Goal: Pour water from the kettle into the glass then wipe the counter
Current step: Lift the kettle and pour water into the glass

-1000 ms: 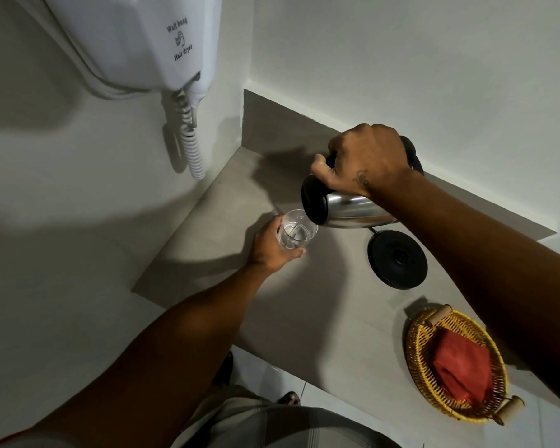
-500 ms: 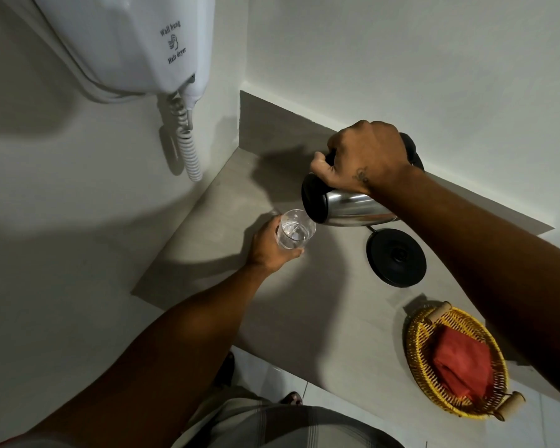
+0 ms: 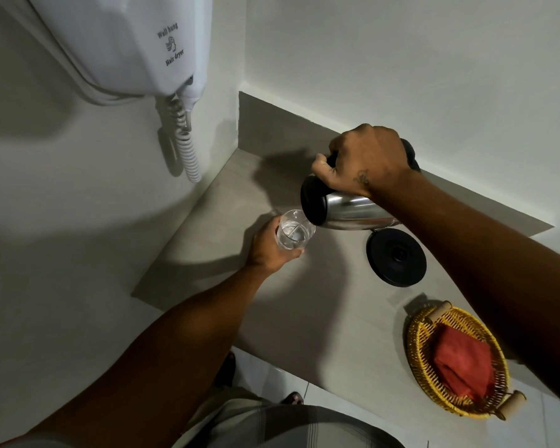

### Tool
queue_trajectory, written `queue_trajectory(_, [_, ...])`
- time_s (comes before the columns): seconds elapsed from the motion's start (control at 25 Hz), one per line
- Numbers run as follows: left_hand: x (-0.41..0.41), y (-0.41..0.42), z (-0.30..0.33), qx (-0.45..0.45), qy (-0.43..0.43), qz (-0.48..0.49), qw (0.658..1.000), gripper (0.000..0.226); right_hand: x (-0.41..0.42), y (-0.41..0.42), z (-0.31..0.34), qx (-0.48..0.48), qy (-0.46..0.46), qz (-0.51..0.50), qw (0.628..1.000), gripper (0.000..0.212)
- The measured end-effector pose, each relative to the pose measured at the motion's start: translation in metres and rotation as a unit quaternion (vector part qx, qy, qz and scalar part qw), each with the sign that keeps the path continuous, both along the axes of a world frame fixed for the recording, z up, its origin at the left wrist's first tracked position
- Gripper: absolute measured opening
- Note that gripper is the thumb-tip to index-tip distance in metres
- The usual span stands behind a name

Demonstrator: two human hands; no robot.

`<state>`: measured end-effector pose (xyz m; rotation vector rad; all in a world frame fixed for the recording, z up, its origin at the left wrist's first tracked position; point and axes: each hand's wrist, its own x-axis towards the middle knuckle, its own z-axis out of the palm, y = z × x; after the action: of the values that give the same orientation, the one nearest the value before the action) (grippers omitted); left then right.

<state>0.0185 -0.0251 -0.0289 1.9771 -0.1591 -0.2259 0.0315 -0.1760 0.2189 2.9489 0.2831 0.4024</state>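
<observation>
My right hand (image 3: 367, 158) grips the black handle of a steel kettle (image 3: 346, 213), which is tipped over to the left, its black lid end right above a clear glass (image 3: 294, 233). My left hand (image 3: 267, 245) holds the glass from the left, just over the grey counter (image 3: 227, 202). Some water sits in the glass. A folded red cloth (image 3: 459, 360) lies in a yellow wicker basket (image 3: 416, 344) at the counter's near right.
The kettle's round black base (image 3: 396, 257) stands on the counter under my right forearm. A white wall-hung hair dryer (image 3: 126, 43) with a coiled cord (image 3: 186, 150) hangs on the left wall. White walls close the corner behind the counter.
The kettle stays tipped over the glass and both hands hold their places; only the view has shifted slightly.
</observation>
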Motion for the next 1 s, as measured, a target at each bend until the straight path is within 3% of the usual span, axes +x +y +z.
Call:
queue_trajectory(0.28, [-0.002, 0.000, 0.005, 0.007, -0.002, -0.001, 1.000, 0.075, -0.004, -0.011, -0.009, 0.050, -0.011, -0.047, 0.998, 0.051])
queue_trajectory(0.4, [-0.003, 0.002, 0.007, 0.004, 0.003, -0.009, 1.000, 0.075, -0.010, -0.024, -0.019, 0.154, -0.015, -0.108, 0.982, 0.047])
queue_trajectory(0.48, [-0.004, 0.002, 0.009, -0.005, 0.006, -0.016, 1.000, 0.077, -0.019, -0.037, -0.029, 0.250, -0.027, -0.168, 0.953, 0.041])
queue_trajectory(0.68, [-0.003, 0.001, 0.012, -0.008, 0.004, -0.015, 1.000, 0.081, -0.049, -0.071, -0.054, 0.459, -0.087, -0.281, 0.838, 0.037])
queue_trajectory(0.84, [-0.002, 0.000, 0.014, -0.003, -0.032, -0.020, 0.999, 0.086, -0.086, -0.108, -0.072, 0.593, -0.168, -0.372, 0.694, 0.030])
queue_trajectory(1.0, [-0.002, 0.003, 0.015, -0.011, -0.082, -0.022, 0.996, 0.083, -0.124, -0.147, -0.077, 0.665, -0.251, -0.423, 0.561, 0.026])
